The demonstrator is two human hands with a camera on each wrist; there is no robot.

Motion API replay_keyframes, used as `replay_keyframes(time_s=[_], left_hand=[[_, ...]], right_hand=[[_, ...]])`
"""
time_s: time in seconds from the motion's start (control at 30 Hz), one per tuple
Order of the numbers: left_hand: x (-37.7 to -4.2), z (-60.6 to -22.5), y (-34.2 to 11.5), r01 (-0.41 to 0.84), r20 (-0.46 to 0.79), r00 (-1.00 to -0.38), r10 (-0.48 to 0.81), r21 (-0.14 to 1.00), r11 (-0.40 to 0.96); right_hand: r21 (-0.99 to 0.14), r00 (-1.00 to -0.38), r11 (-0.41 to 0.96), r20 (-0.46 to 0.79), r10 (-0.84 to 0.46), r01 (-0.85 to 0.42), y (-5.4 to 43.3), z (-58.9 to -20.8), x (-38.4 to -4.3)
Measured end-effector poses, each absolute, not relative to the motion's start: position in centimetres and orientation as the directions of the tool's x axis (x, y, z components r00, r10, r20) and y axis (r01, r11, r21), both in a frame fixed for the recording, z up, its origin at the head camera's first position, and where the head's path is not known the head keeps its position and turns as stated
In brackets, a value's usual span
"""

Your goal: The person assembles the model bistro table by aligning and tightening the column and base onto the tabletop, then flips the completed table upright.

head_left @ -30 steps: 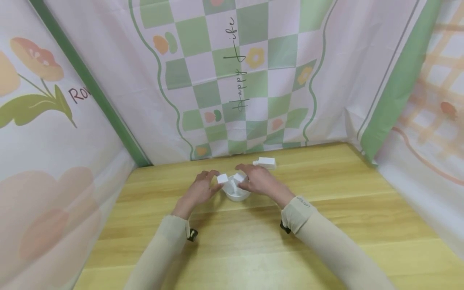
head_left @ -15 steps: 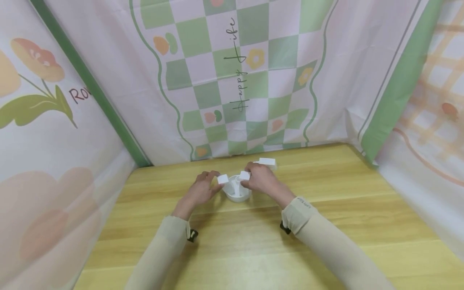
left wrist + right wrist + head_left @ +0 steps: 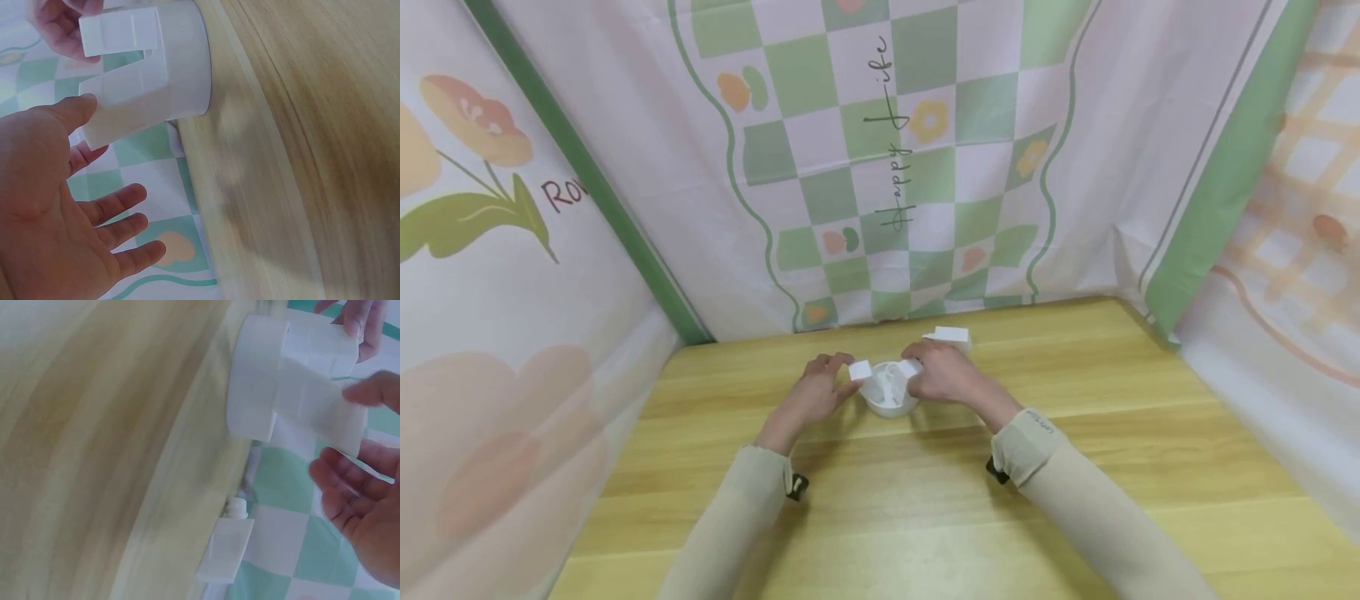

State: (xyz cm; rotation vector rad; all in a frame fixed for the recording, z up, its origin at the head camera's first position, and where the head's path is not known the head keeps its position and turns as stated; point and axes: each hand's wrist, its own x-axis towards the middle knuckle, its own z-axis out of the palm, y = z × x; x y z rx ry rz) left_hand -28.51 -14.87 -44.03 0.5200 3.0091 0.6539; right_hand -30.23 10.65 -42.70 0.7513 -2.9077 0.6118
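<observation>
A small white round bowl stands on the table, with white pieces inside it. My left hand pinches a white rectangular block at the bowl's left side. In the left wrist view, the thumb presses on the outer end of this block and the other fingers are spread. Opposite it, my right hand holds a second white block between thumb and fingers. Both blocks lean outward from the bowl, as the right wrist view also shows, and their inner ends are hidden by the bowl's wall.
Behind my right hand, a white square bottle with a cap lies on the wooden table. A checkered cloth hangs along the table's back edge, and printed cloths hang at both sides.
My right hand has shifted slightly right with its block, which now leans toward the right rim. More of the bowl's inside shows. The left hand has stayed in place.
</observation>
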Motion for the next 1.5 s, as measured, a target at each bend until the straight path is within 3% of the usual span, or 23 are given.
replay_keyframes(time_s=[0.13, 0.4, 0.6, 1.27, 1.5], left_hand=[[-28.6, -44.0, -14.9, 0.317, 0.050, -0.944, 0.326, 0.405, 0.858], [-28.4, -44.0, -14.9, 0.291, 0.039, -0.952, 0.303, 0.417, 0.861], [-28.2, -43.9, -14.8, 0.289, 0.045, -0.954, 0.298, 0.417, 0.862], [-28.4, -44.0, -14.8, 0.324, 0.084, -0.945, 0.317, 0.391, 0.861], [-28.7, -44.4, -14.7, 0.288, 0.075, -0.957, 0.281, 0.390, 0.875]], right_hand=[[-0.360, -0.871, 0.793, 0.182, -0.457, -0.492, 10.8, -42.8, -30.3], [-0.204, -0.808, 0.784, 0.204, -0.552, -0.587, 11.1, -42.9, -30.3], [-0.228, -0.769, 0.735, 0.221, -0.600, -0.639, 11.6, -43.0, -30.3], [-0.197, -0.796, 0.773, 0.218, -0.565, -0.603, 11.7, -42.7, -30.4], [-0.250, -0.802, 0.763, 0.204, -0.561, -0.597, 11.8, -43.0, -30.5]])
